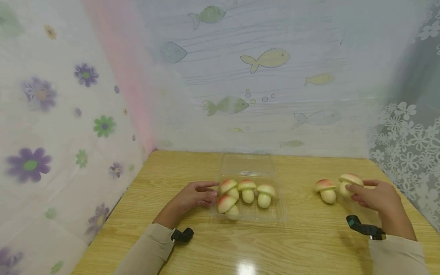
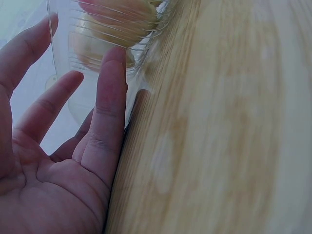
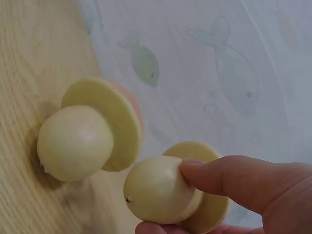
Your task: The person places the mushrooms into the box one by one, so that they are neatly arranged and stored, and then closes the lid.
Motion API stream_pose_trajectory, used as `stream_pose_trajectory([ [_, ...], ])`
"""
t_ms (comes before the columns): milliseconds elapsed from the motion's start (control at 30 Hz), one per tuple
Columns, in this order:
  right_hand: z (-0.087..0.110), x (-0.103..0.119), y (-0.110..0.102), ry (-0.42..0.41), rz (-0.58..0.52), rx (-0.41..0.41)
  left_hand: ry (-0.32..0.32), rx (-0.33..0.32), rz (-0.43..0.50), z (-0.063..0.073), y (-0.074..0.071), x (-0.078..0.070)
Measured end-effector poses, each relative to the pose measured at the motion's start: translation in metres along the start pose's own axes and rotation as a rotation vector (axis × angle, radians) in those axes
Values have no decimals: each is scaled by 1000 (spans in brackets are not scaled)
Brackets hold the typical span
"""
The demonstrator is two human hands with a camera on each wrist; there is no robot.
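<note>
A clear plastic box [image 1: 275,214] with its lid [image 1: 247,164] folded back stands mid-table. Inside it lie several toy mushrooms [image 1: 246,191] with pale stems and reddish-yellow caps, two of them overlapping at the left. My left hand [image 1: 196,196] rests at the box's left wall, fingers extended; in the left wrist view the fingertips [image 2: 113,58] touch the ribbed plastic. On the right, my right hand [image 1: 379,196] pinches a mushroom [image 3: 163,192] by its stem between thumb and fingers. Beside it on the table sits another mushroom [image 3: 75,141], apart from the held one.
The wood-grain table [image 1: 302,244] meets a fish-print sheet [image 1: 268,126] at the back. A flower-print sheet [image 1: 68,133] runs along the left, and a floral lace-like covering [image 1: 409,141] hangs at the right edge. Black wrist cameras [image 1: 366,228] sit on both wrists.
</note>
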State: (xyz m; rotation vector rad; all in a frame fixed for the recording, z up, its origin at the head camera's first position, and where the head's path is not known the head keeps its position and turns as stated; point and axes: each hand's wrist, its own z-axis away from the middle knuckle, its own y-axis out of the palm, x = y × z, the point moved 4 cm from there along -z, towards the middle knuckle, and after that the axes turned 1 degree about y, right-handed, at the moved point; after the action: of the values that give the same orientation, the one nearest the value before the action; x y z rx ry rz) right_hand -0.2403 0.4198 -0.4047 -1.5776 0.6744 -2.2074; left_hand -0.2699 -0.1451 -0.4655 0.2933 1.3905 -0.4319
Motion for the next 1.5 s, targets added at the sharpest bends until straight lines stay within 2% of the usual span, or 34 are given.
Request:
stream_pose_trajectory([
  [600,13,26,-1,-111,62,-28,1,1,2,-1,-1,0],
  [933,25,47,0,-197,222,-75,15,10,-5,1,0,-1],
  [1233,35,65,11,-254,271,-140,11,14,4,3,1,-1],
  [1500,42,83,25,-296,244,-173,7,2,0,1,0,0],
])
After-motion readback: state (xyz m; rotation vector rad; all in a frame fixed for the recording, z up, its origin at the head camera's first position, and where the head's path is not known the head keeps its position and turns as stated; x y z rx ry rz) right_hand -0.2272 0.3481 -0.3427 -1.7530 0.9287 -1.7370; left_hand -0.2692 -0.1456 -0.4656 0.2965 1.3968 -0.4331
